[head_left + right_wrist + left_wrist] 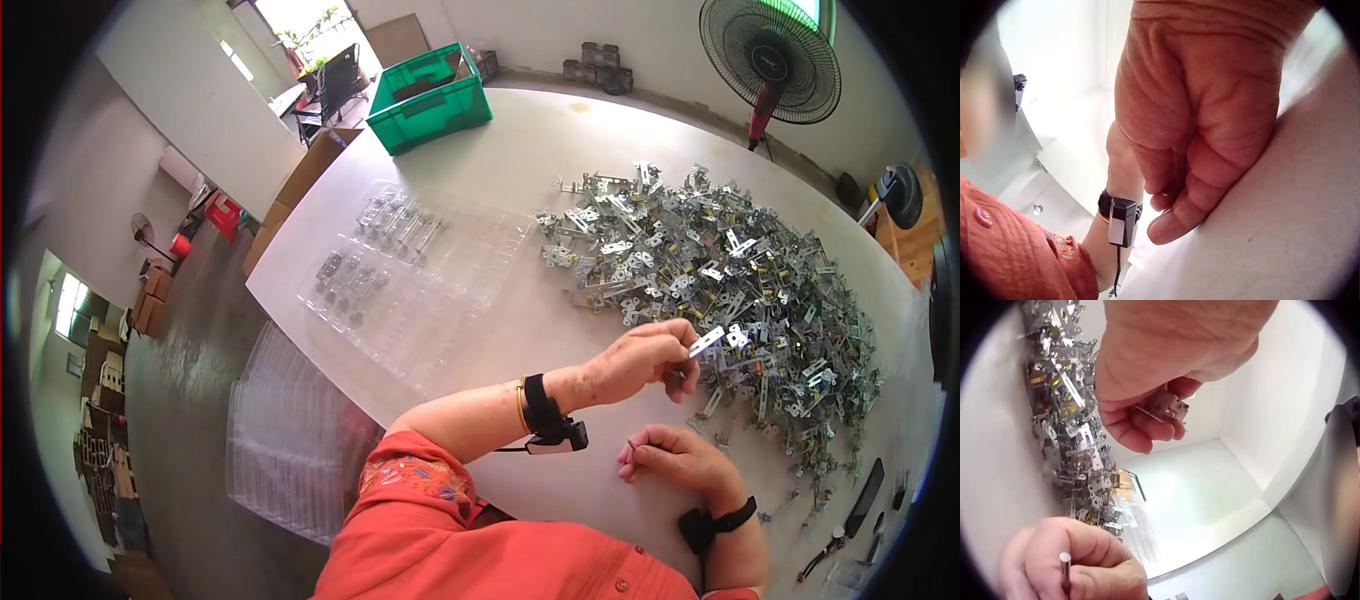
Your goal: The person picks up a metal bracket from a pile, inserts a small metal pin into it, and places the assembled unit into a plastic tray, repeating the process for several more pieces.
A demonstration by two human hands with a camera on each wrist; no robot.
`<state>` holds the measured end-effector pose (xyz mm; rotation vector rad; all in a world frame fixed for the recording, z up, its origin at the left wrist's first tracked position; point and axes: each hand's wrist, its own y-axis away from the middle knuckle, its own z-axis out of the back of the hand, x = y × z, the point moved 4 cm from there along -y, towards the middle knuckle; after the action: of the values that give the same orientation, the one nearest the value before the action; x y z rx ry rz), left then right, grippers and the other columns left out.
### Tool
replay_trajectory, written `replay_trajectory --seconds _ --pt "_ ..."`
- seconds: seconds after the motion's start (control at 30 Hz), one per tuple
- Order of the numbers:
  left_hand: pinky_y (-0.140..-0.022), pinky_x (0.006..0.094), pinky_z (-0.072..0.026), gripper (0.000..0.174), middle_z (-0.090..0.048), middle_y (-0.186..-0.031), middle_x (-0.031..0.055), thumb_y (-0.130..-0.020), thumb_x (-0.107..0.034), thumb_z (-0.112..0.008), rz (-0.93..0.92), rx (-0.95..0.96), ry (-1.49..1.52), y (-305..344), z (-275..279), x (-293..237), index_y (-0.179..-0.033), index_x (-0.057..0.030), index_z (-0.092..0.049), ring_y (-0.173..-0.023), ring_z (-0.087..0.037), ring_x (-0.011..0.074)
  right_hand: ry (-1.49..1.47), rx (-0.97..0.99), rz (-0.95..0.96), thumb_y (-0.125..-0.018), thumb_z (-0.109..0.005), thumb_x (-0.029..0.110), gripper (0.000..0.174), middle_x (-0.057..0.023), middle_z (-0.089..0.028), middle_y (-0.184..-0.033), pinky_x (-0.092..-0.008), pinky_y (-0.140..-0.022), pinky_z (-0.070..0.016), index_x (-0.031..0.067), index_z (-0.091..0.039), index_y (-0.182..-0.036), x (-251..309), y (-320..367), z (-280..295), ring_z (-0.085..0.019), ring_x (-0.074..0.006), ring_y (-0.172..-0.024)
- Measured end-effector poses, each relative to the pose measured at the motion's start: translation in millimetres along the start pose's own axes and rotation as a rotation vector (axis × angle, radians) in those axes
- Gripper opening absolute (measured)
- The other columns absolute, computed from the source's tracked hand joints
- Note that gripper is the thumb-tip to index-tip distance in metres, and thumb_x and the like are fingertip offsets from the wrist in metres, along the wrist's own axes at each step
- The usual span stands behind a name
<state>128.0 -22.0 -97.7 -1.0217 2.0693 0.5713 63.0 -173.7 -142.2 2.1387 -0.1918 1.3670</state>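
Centrally, a metal bracket (1169,407) is clamped in the curled fingers of the left hand (645,362), presumably for steadiness; the right hand (685,462), apparently braced on the table (600,130), pinches a pin (1065,567). Loose metal parts (780,290) lie heaped nearby, probably for easy reach.

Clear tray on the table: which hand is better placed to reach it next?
Left, most likely. The left hand is nearer the clear tray and holds a metal part that could go there. The right hand is farther off and grips a slim rod.
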Motion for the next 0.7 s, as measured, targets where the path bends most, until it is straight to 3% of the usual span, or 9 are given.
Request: replay_trajectory --seconds 0.17,0.27,0.4,0.57,0.63,0.7 --pt "-0.068 0.0320 -0.0476 0.014 -0.062 -0.081 0.0092 -0.100 -0.015 -0.045 -0.102 -0.064 -0.035 6 4 -23 -0.100 -0.0037 -0.052 -0.068 -0.056 0.0178 0.012 0.040 0.011 -0.105 -0.054 0.015 0.022 -0.0107 -0.070 -0.103 -0.0303 -0.086 -0.0569 -0.0034 -0.063 -0.112 -1 0 2 -0.069 -0.0171 -0.094" --pt "-0.064 0.0238 -0.0455 0.023 -0.060 -0.077 0.0016 -0.104 -0.030 -0.057 -0.139 -0.160 -0.299 20 8 -41 -0.098 -0.0079 -0.053 -0.067 -0.055 0.0095 -0.004 0.031 0.014 -0.105 -0.054 0.015 0.022 -0.0105 -0.070 -0.103 -0.0309 -0.086 -0.0572 -0.0033 -0.063 -0.112 -2 -1 1 -0.069 -0.0173 -0.095" --pt "-0.063 0.0212 -0.0478 0.024 -0.059 -0.078 -0.0020 -0.105 -0.030 -0.058 -0.158 -0.296 -0.599 36 14 -62 -0.099 -0.0070 -0.053 -0.069 -0.055 0.0043 -0.001 0.028 0.020 -0.105 -0.055 0.015 0.021 -0.0100 -0.069 -0.104 -0.0310 -0.086 -0.0574 -0.0031 -0.063 -0.111 -1 -1 -1 -0.069 -0.0173 -0.095" --pt "-0.063 0.0222 -0.0499 0.019 -0.060 -0.081 -0.0008 -0.104 -0.023 -0.060 -0.266 -0.453 -0.847 61 49 -94 -0.098 -0.0052 -0.056 -0.074 -0.060 0.0059 -0.015 0.022 0.015 -0.104 -0.056 0.015 0.020 -0.0091 -0.069 -0.103 -0.0312 -0.087 -0.0565 -0.0027 -0.063 -0.110 0 0 -1 -0.069 -0.0171 -0.096" --pt "-0.063 0.0235 -0.0480 0.019 -0.061 -0.081 -0.0009 -0.102 -0.021 -0.062 -0.339 -0.557 -0.926 78 67 -113 -0.094 -0.0042 -0.059 -0.071 -0.058 0.0071 -0.013 0.021 0.022 -0.104 -0.056 0.015 0.020 -0.0089 -0.069 -0.103 -0.0313 -0.087 -0.0563 -0.0026 -0.063 -0.110 3 1 -3 -0.069 -0.0172 -0.096" --pt "-0.062 0.0243 -0.0450 0.017 -0.062 -0.082 -0.0018 -0.100 -0.017 -0.065 -0.384 -0.749 -1.222 102 86 -133 -0.091 -0.0027 -0.062 -0.071 -0.055 0.0072 -0.013 0.020 0.028 -0.104 -0.056 0.015 0.019 -0.0088 -0.069 -0.103 -0.0314 -0.087 -0.0561 -0.0026 -0.063 -0.110 5 1 -3 -0.069 -0.0173 -0.096"
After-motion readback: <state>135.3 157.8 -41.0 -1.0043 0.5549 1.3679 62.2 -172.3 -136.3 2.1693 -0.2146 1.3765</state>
